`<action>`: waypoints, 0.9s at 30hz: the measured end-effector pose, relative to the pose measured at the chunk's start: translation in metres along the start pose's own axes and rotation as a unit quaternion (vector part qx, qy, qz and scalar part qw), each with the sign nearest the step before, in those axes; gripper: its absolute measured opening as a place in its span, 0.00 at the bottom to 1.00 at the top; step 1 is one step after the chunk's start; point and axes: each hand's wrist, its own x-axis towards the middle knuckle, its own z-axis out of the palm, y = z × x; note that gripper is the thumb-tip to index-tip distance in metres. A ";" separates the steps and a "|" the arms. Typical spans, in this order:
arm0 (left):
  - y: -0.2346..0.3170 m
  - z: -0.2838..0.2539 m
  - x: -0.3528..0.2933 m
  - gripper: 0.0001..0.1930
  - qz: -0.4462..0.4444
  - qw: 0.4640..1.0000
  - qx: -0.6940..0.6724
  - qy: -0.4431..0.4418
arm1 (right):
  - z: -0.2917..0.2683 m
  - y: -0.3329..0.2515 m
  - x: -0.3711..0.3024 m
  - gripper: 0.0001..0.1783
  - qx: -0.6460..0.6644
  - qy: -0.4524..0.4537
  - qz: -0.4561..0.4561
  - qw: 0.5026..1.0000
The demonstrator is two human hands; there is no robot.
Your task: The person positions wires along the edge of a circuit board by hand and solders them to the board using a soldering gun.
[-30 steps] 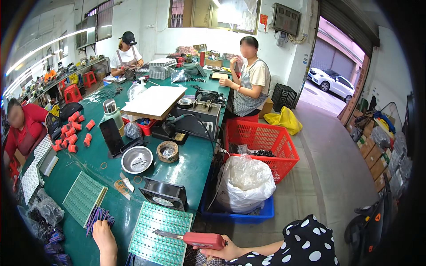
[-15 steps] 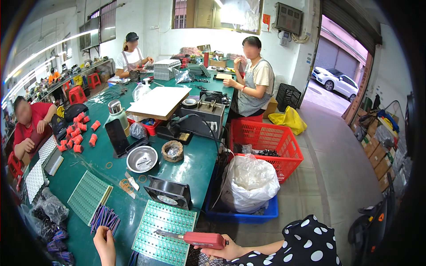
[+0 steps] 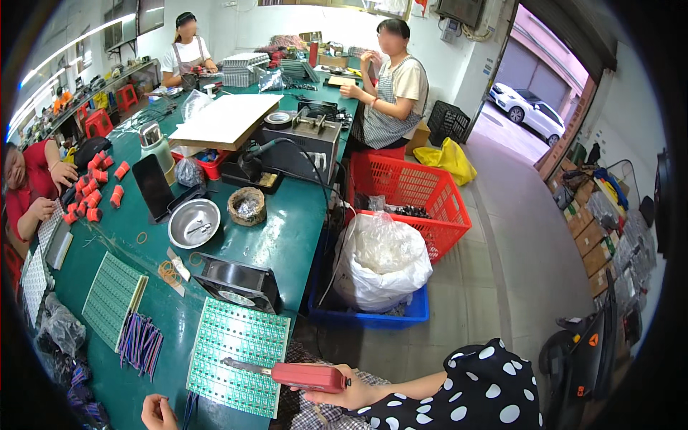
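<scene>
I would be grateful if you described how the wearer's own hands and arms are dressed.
The right hand wears no glove, and its forearm is bare. A loose black sleeve with large white polka dots covers the arm above. The left hand is also gloveless; any sleeve on that side is out of view.

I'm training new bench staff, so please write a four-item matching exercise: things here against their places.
1. Red-handled metal-bladed tool
2. Purple-and-blue thin wires
3. Round silver metal bowl
4. Black square-framed fan

A. Beside the propped black phone
B. At the far edge of the green-and-white circuit panel
C. In the right hand
D. Against the pale-green board stack

Pairs: 1-C; 2-D; 3-A; 4-B
</scene>
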 end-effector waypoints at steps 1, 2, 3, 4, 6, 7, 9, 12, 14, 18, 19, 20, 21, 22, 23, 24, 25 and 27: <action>0.000 0.000 -0.003 0.06 0.003 1.000 0.013 0.019 | -0.002 0.004 -0.001 0.24 0.002 0.001 -0.001 1.000; 0.001 0.000 -0.007 0.06 0.006 1.000 0.015 0.020 | -0.005 0.012 -0.003 0.23 -0.023 0.003 0.004 1.000; 0.002 0.001 -0.010 0.06 -0.006 1.000 0.017 0.025 | -0.005 0.017 -0.006 0.22 -0.049 0.006 0.005 0.999; 0.003 0.001 -0.009 0.06 -0.013 0.999 0.019 0.041 | -0.004 0.017 -0.001 0.22 -0.048 -0.001 -0.009 0.999; -0.003 0.004 -0.014 0.06 -0.010 0.999 0.019 0.040 | -0.001 0.014 0.001 0.19 -0.051 0.014 -0.067 0.996; -0.003 0.005 -0.015 0.06 0.003 0.999 0.033 0.043 | -0.002 0.018 0.001 0.18 -0.051 0.008 -0.039 0.998; 0.002 0.006 -0.018 0.06 0.012 0.997 0.050 0.053 | -0.009 0.016 0.000 0.19 -0.051 -0.019 0.006 0.999; 0.002 0.004 -0.022 0.07 -0.013 0.998 0.045 0.050 | -0.007 0.010 -0.002 0.20 -0.043 -0.038 0.051 0.997; 0.003 0.003 -0.024 0.07 -0.009 0.998 0.040 0.051 | -0.005 0.007 -0.005 0.20 -0.030 -0.033 0.037 0.998; 0.011 0.001 -0.025 0.08 -0.014 0.997 0.018 0.069 | -0.003 0.012 -0.008 0.21 -0.008 -0.027 0.078 0.997; 0.008 0.000 -0.025 0.08 -0.012 0.998 0.015 0.068 | 0.003 0.006 -0.006 0.20 -0.050 -0.001 0.034 0.998; 0.002 0.000 -0.025 0.08 -0.010 0.998 0.014 0.067 | 0.005 0.004 -0.004 0.19 -0.091 0.025 -0.009 0.996; -0.002 -0.001 -0.026 0.08 -0.016 0.997 0.005 0.072 | 0.007 0.011 -0.007 0.20 -0.048 0.038 0.018 0.998; -0.004 0.000 -0.026 0.08 -0.023 0.997 -0.003 0.076 | 0.000 0.017 -0.004 0.20 -0.047 0.041 0.020 0.998; -0.005 0.002 -0.024 0.08 -0.023 0.997 0.013 0.076 | -0.008 0.023 0.000 0.21 -0.045 0.000 0.003 0.999; -0.003 0.001 -0.025 0.08 -0.032 0.997 0.019 0.066 | -0.007 0.026 -0.004 0.22 -0.039 -0.037 -0.006 0.999; 0.001 0.003 -0.023 0.08 -0.022 0.997 0.026 0.066 | -0.007 0.017 -0.003 0.24 -0.053 -0.027 0.034 0.998; 0.013 0.004 -0.025 0.09 -0.025 0.996 0.053 0.066 | -0.002 0.013 -0.003 0.24 -0.050 -0.010 -0.004 0.999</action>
